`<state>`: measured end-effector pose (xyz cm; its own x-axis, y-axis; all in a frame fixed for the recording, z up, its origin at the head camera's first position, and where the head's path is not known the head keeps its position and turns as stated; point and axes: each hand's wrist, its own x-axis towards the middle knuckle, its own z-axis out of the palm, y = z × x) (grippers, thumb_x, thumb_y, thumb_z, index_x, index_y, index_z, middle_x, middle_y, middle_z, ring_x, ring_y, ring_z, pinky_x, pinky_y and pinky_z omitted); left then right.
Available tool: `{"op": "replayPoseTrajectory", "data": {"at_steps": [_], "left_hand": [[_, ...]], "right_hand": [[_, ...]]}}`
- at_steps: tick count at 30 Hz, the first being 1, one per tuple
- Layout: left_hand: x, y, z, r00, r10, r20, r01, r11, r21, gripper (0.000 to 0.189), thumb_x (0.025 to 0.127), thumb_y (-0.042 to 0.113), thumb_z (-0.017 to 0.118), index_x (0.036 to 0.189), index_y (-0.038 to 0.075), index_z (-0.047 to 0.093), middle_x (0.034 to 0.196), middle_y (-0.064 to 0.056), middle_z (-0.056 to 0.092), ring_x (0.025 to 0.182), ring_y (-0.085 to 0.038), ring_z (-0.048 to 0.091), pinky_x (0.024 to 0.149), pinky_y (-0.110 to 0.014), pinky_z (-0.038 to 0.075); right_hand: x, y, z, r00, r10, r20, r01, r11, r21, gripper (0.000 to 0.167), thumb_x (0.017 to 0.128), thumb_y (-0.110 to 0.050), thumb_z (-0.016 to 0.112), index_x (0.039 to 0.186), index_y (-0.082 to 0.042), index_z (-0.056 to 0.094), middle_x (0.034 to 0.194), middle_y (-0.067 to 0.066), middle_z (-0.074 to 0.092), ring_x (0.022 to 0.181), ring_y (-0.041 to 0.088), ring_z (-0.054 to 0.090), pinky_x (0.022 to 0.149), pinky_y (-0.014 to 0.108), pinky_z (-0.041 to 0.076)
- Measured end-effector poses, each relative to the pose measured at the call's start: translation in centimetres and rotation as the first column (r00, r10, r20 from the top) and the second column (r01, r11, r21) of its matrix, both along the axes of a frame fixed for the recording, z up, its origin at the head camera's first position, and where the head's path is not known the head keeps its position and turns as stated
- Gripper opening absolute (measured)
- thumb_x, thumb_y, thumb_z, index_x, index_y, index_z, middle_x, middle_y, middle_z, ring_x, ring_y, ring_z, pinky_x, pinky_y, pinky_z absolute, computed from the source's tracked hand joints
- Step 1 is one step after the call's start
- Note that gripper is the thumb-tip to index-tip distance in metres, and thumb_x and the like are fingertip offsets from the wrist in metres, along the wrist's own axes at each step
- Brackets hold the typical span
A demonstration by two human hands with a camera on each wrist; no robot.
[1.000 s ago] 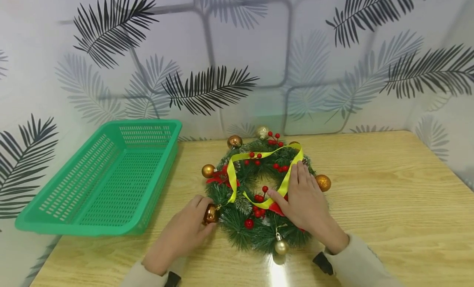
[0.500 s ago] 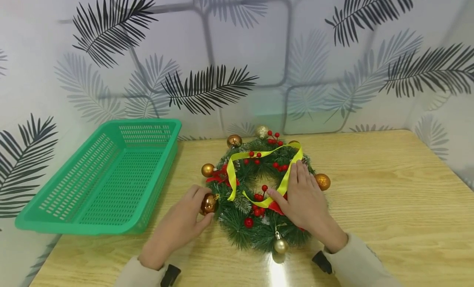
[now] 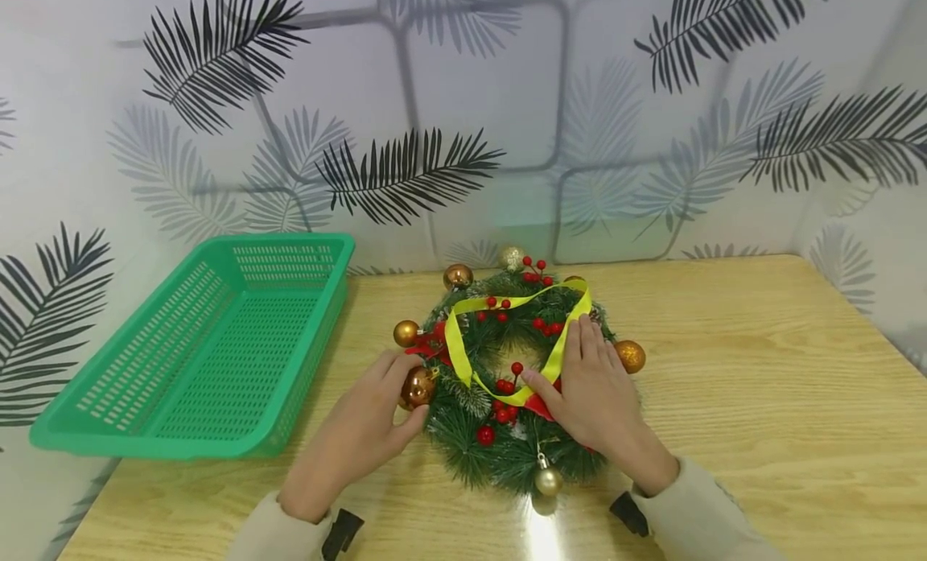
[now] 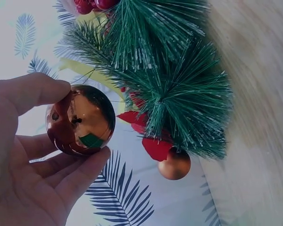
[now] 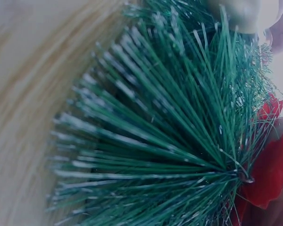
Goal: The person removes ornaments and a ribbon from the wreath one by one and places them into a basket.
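Observation:
My left hand (image 3: 362, 432) grips a shiny copper Christmas bauble (image 3: 418, 389) at the left edge of a green Christmas wreath (image 3: 463, 448). In the left wrist view, thumb and fingers pinch the bauble (image 4: 80, 122) from opposite sides, close to the pine needles (image 4: 179, 80). My right hand (image 3: 597, 392) lies with extended fingers on the wreath's right side, over part of a yellow ribbon (image 3: 455, 344) looped across the top. Red berries (image 3: 504, 385) and red petals (image 3: 434, 341) decorate the wreath. Mostly needles (image 5: 155, 132) fill the right wrist view, with a red petal (image 5: 269, 174) at its edge.
A green plastic basket (image 3: 340, 303) stands on the left of the wooden table (image 3: 760, 384). More baubles ring the wreath: an orange one (image 3: 630, 356) at right, a pale gold one (image 3: 548, 481) in front, a copper one (image 3: 458, 276) behind. A patterned wall (image 3: 492, 102) backs the table.
My left hand has carried the copper bauble away from me along the wreath's left edge, then slightly right. The ribbon's left end has shifted right. My right hand has stayed put.

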<state>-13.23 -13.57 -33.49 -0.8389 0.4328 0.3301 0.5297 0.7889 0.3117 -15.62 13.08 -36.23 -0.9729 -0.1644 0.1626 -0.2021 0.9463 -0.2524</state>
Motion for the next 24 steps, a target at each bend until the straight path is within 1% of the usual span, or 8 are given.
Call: {"op": "replayPoseTrajectory", "data": {"at_steps": [3,8,11,17,20,24], "left_hand": [[0.1,-0.1,0.3,1.0,0.013,0.006,-0.013,1.0,0.012,0.045,0.082,0.012,0.072,0.121,-0.001,0.053,0.111,-0.012,0.056,0.077,-0.01,0.056,0.062,-0.021,0.05],[0.2,-0.5,0.9,1.0,0.017,-0.017,-0.017,1.0,0.023,0.046,0.082,0.011,0.072,0.121,-0.001,0.053,0.11,-0.013,0.055,0.075,-0.01,0.055,0.059,-0.018,0.048],[0.1,-0.7,1.3,1.0,0.017,-0.02,-0.017,0.999,0.033,0.045,0.081,0.011,0.072,0.121,0.0,0.053,0.11,-0.013,0.055,0.077,-0.012,0.057,0.06,-0.019,0.049],[0.0,-1.0,1.8,1.0,0.011,-0.015,-0.01,0.998,0.057,0.045,0.081,0.01,0.073,0.12,0.0,0.054,0.111,-0.012,0.057,0.082,-0.014,0.06,0.067,-0.025,0.053],[0.0,-1.2,2.0,1.0,0.019,-0.013,-0.018,0.998,0.056,0.046,0.082,0.011,0.072,0.122,0.0,0.053,0.113,-0.013,0.057,0.081,-0.014,0.06,0.066,-0.025,0.053],[-0.2,-1.6,2.6,0.999,0.031,-0.029,-0.029,0.998,0.058,0.047,0.082,0.011,0.072,0.122,-0.001,0.052,0.112,-0.014,0.057,0.08,-0.014,0.059,0.064,-0.025,0.052]], "right_hand": [[0.0,-0.1,-0.1,1.0,0.003,-0.001,-0.003,1.0,-0.001,0.089,0.095,-0.054,0.047,0.145,0.015,0.02,0.151,0.033,0.02,0.14,0.046,0.022,0.113,0.056,0.026],[0.0,-0.1,-0.2,1.0,0.003,-0.007,-0.003,1.0,-0.001,0.089,0.095,-0.054,0.047,0.145,0.015,0.02,0.151,0.033,0.02,0.14,0.046,0.022,0.113,0.056,0.025],[0.0,-0.1,-0.1,1.0,-0.001,-0.005,0.001,1.0,-0.004,0.089,0.095,-0.053,0.047,0.145,0.015,0.02,0.151,0.033,0.02,0.14,0.046,0.022,0.113,0.056,0.025],[0.0,-0.1,0.0,1.0,-0.005,0.01,0.005,1.0,-0.004,0.089,0.095,-0.054,0.047,0.145,0.015,0.019,0.152,0.033,0.019,0.141,0.045,0.021,0.114,0.055,0.024],[0.0,-0.1,0.0,1.0,-0.006,0.009,0.006,1.0,-0.004,0.09,0.095,-0.054,0.046,0.145,0.015,0.019,0.152,0.033,0.018,0.141,0.045,0.02,0.114,0.055,0.024],[0.0,-0.1,-0.1,1.0,-0.005,0.002,0.005,1.0,0.0,0.09,0.095,-0.054,0.046,0.145,0.015,0.019,0.151,0.033,0.019,0.141,0.046,0.021,0.113,0.055,0.024]]}}
